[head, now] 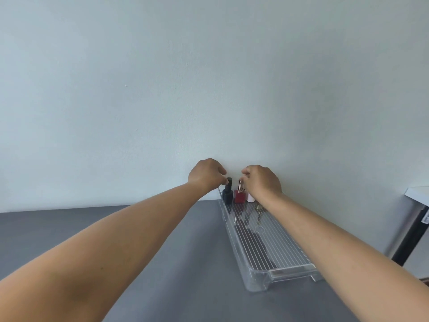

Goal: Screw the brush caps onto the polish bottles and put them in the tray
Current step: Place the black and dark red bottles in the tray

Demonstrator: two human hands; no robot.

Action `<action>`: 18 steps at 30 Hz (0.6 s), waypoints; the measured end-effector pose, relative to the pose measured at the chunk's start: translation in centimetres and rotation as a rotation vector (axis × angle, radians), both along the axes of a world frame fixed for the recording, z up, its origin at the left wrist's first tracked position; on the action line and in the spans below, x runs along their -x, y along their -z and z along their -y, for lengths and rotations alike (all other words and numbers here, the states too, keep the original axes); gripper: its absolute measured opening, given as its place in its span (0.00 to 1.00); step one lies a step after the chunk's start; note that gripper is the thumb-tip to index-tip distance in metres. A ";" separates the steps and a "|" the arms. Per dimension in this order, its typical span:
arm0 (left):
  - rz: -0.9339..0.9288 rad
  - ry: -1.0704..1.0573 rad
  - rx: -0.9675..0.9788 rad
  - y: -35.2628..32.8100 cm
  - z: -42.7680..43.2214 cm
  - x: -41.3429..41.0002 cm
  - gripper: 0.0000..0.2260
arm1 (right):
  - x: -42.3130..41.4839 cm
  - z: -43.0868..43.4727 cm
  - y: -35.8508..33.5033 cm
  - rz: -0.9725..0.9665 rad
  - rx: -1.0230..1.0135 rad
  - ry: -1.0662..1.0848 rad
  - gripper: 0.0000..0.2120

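Observation:
A long clear plastic tray (282, 274) lies on the grey table, running away from me to the wall. At its far end stand three capped polish bottles: a black bottle (227, 194), a red bottle (239, 195) with a rose-gold cap, and a pale pink bottle (250, 197), mostly hidden. My left hand (205, 172) pinches the black bottle's cap with its fingertips. My right hand (262, 181) has its fingers closed on the red bottle's rose-gold cap.
The grey table (176, 252) meets a plain pale wall just behind the bottles. A white table edge (417, 196) on a dark leg (409, 235) stands at the right. The tray's ribbed floor nearer me holds only reflections.

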State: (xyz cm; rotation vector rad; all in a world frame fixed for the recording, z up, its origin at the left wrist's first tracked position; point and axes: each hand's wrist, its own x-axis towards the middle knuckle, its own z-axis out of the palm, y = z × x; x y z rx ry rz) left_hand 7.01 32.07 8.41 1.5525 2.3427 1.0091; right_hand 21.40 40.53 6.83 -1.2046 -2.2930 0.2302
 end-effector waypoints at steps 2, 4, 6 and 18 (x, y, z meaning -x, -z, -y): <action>-0.019 -0.008 -0.026 -0.9 1.0 0.4 0.13 | -0.3 0.4 -0.6 0.009 -0.049 0.026 0.14; -0.017 -0.017 -0.045 -1.9 2.5 1.0 0.12 | -0.6 1.2 -1.4 0.004 -0.079 0.050 0.14; -0.019 -0.020 -0.061 -2.9 4.0 1.5 0.11 | -0.8 1.8 -2.2 -0.022 -0.087 0.057 0.15; 0.060 -0.035 -0.151 -5.9 20.8 6.1 0.03 | 1.6 15.1 -3.5 -0.327 0.159 -0.278 0.08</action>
